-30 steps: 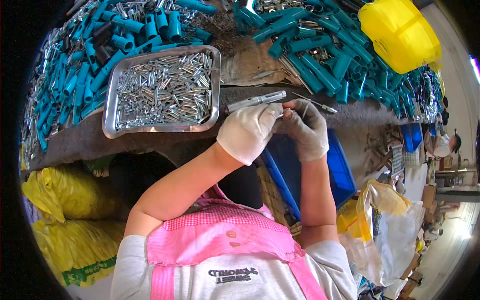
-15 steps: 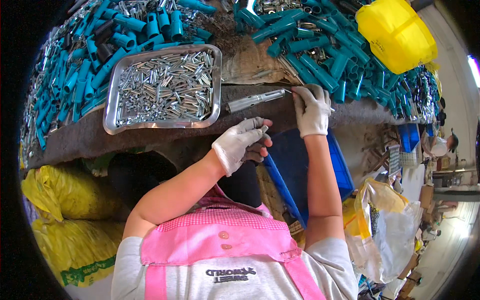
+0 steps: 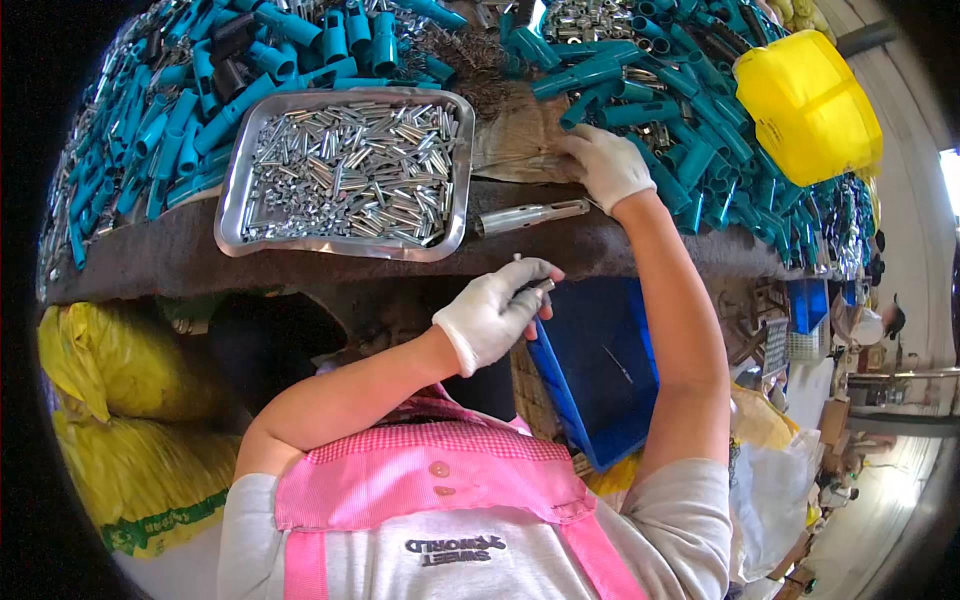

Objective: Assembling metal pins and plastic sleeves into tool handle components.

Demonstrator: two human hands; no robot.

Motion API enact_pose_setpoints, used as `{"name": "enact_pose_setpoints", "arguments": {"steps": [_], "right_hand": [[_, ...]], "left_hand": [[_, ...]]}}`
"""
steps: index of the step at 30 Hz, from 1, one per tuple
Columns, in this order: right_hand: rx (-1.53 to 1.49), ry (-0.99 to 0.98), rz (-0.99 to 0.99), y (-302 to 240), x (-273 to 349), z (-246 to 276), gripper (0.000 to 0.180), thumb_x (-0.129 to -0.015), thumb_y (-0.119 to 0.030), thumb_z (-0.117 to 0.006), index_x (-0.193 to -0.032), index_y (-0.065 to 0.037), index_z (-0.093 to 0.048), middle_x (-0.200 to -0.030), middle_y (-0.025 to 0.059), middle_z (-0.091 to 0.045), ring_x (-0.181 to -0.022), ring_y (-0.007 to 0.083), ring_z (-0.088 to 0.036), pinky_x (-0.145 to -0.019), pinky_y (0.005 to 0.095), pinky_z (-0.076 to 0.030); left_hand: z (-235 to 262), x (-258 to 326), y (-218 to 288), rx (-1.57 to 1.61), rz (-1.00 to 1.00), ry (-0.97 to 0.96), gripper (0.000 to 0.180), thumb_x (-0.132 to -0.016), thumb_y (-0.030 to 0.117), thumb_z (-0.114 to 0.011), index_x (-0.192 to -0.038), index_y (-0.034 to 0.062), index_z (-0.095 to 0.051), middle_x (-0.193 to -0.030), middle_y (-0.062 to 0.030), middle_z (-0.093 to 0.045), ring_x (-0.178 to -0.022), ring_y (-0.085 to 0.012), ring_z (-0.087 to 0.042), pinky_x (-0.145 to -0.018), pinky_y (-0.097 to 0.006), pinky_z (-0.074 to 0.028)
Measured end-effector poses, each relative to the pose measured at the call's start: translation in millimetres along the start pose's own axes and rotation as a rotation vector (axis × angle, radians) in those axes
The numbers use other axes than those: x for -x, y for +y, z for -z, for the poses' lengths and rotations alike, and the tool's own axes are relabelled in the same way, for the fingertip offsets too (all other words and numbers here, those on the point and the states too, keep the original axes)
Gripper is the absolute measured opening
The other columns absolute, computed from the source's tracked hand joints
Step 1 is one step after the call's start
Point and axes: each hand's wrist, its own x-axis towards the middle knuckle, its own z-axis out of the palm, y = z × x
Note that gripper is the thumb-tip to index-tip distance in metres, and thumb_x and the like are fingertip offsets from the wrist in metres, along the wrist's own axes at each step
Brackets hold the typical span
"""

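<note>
- Left hand (image 3: pixel 492 312), white-gloved: grip curled tight around a small metal tube (image 3: pixel 541 286), held just below the table (image 3: pixel 150 262) edge, above the blue bin (image 3: pixel 600 370).
- Right hand (image 3: pixel 604 166), white-gloved: fingers bent and pressed down among the teal plastic sleeves (image 3: pixel 640 110) on the table; cannot tell whether anything sits inside the grip.
- Between the hands: metal spindle tool (image 3: pixel 528 214) lying along the table edge, untouched.
- Left of it: steel tray (image 3: pixel 232 215) heaped with short metal tubes.
- Far right: yellow container (image 3: pixel 806 103).
</note>
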Motion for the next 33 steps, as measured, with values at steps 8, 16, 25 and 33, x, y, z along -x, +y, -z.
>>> {"name": "enact_pose_setpoints", "arguments": {"steps": [8, 16, 25, 33], "right_hand": [[-0.913, 0.705, -0.414, 7, 30, 8, 0.016, -0.082, -0.014, -0.063, -0.093, -0.003, -0.062, -0.088, 0.0095, -0.064, -0.077, 0.0200, -0.061, -0.069, 0.0294, -0.048], [-2.551, 0.775, -0.295, -23, 86, -5, 0.021, -0.087, -0.003, -0.056, -0.107, 0.002, -0.053, -0.098, 0.0091, -0.058, -0.082, 0.0148, -0.059, -0.075, 0.0236, -0.054], [-2.606, 0.792, -0.231, -50, 99, -16, 0.021, -0.088, -0.002, -0.052, -0.109, 0.004, -0.049, -0.099, 0.0114, -0.056, -0.085, 0.0176, -0.058, -0.079, 0.0256, -0.054], [-2.091, 0.958, -0.551, 0, 146, 2, 0.020, -0.085, -0.005, -0.059, -0.103, 0.003, -0.055, -0.091, 0.0107, -0.059, -0.079, 0.0141, -0.058, -0.072, 0.0229, -0.052]], "left_hand": [[-9, -55, 5, -1.502, -0.781, 0.261, 0.029, -0.077, 0.019, -0.050, -0.104, 0.0136, -0.058, -0.103, -0.0051, -0.056, -0.096, -0.0207, -0.053, -0.070, -0.033, -0.049], [-7, -89, -8, -1.456, -0.974, 0.607, 0.015, -0.073, 0.014, -0.053, -0.085, 0.0076, -0.059, -0.088, -0.0039, -0.055, -0.095, -0.0219, -0.049, -0.086, -0.036, -0.038], [-4, -87, -14, -1.443, -0.926, 0.549, 0.018, -0.074, 0.014, -0.052, -0.089, 0.0082, -0.060, -0.096, -0.0044, -0.057, -0.105, -0.0242, -0.046, -0.093, -0.038, -0.036], [2, -84, -12, -1.352, -0.955, 0.542, 0.014, -0.071, 0.015, -0.054, -0.084, 0.0110, -0.060, -0.089, -0.0020, -0.058, -0.102, -0.0222, -0.048, -0.090, -0.037, -0.039]]}}
